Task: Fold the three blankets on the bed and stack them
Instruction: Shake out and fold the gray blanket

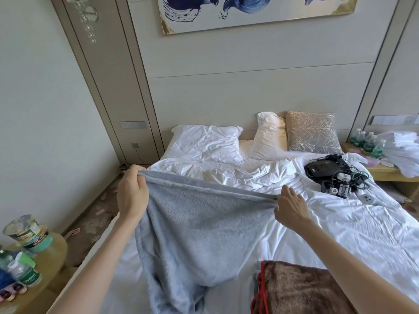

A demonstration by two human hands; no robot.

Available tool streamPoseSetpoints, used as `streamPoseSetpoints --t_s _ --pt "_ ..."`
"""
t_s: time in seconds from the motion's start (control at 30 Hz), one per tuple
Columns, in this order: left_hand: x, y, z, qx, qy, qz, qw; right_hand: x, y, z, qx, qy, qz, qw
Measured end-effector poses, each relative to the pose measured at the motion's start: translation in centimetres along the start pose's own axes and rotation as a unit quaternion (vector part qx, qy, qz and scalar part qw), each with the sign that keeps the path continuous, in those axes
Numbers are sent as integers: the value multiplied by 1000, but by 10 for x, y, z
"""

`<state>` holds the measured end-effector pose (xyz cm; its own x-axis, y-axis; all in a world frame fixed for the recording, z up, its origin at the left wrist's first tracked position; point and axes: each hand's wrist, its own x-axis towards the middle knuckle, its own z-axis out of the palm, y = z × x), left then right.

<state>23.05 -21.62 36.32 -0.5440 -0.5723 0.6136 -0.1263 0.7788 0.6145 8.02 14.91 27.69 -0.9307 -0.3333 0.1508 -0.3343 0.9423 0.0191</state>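
Observation:
A fluffy light grey-blue blanket (199, 232) hangs stretched between my two hands above the white bed (340, 234). My left hand (131, 193) grips its upper left corner. My right hand (291, 207) pinches the upper edge at the right. The lower part of the blanket sags and bunches on the sheet near the bed's foot. A folded brown fleece blanket with red trim (297, 288) lies at the bottom right, with a thin grey layer showing under its left edge.
Crumpled white duvet (238, 173), two white pillows (208, 141) and a patterned grey cushion (313, 132) sit at the headboard. A black device with cables (333, 175) lies on the bed's right. Bottles stand on the right nightstand (367, 141); a round side table (45, 252) with containers stands left.

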Motion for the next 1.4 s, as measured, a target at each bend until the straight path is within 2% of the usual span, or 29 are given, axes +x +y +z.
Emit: streamPoseSetpoints --t_s 0.1,0.17,0.2,0.23,0.27,0.33,0.37,0.4,0.43,0.47,0.57,0.6,0.67,0.7,0.73,0.8,0.83,0.87,0.9,1.0,1.13,1.27,1.4 --pt "-2 -7 4 -9 3 -8 1000 6 1 -9 102 -4 65 993" --pt "-4 -10 7 -24 18 -35 999 12 7 -14 194 -11 112 974" --pt "-4 -12 8 -30 27 -51 998 14 12 -14 253 -21 119 960" --pt "-4 -14 8 -30 36 -68 997 15 16 -15 350 -34 118 929" --pt "-4 -17 9 -22 43 -82 995 15 20 -16 480 -44 118 868" --pt "-3 -22 9 2 50 -106 993 13 27 -14 707 -73 112 695" --pt "-3 -23 9 6 51 -112 992 11 31 -15 775 -109 98 615" --pt "-3 -24 8 1 49 -116 992 9 34 -16 815 -142 74 557" --pt "-2 -25 8 -12 45 -117 992 8 36 -18 839 -166 44 517" --pt "-2 -25 8 -30 41 -115 992 7 37 -18 852 -177 18 492" --pt "-3 -26 11 -81 21 -104 991 10 34 -16 877 -160 34 452" --pt "-2 -28 13 -85 11 -108 990 12 32 -14 879 -148 49 451" --pt "2 -36 20 -70 -16 -132 989 19 23 -12 866 -139 64 476" --pt "5 -42 25 -56 -33 -144 987 22 16 -11 840 -130 77 521" --pt "8 -49 31 -44 -53 -150 986 28 8 -7 793 -98 107 592" --pt "18 -62 45 -28 -93 -147 984 45 -6 4 626 -8 187 757" --pt "23 -67 53 -22 -108 -147 983 55 -12 9 523 25 199 828" --pt "30 -71 62 -20 -115 -151 982 65 -20 12 453 34 193 869" --pt "39 -75 71 -23 -115 -157 981 75 -27 12 408 41 189 892" --pt "76 -77 97 -33 -116 -165 979 110 -47 2 357 99 195 908" --pt "162 -59 123 -65 -99 -127 985 172 -59 -53 343 209 163 901" --pt "265 -13 112 -129 -38 -72 988 223 -51 -147 329 335 165 867" --pt "335 33 68 -199 37 -4 979 237 -46 -233 328 465 155 808"
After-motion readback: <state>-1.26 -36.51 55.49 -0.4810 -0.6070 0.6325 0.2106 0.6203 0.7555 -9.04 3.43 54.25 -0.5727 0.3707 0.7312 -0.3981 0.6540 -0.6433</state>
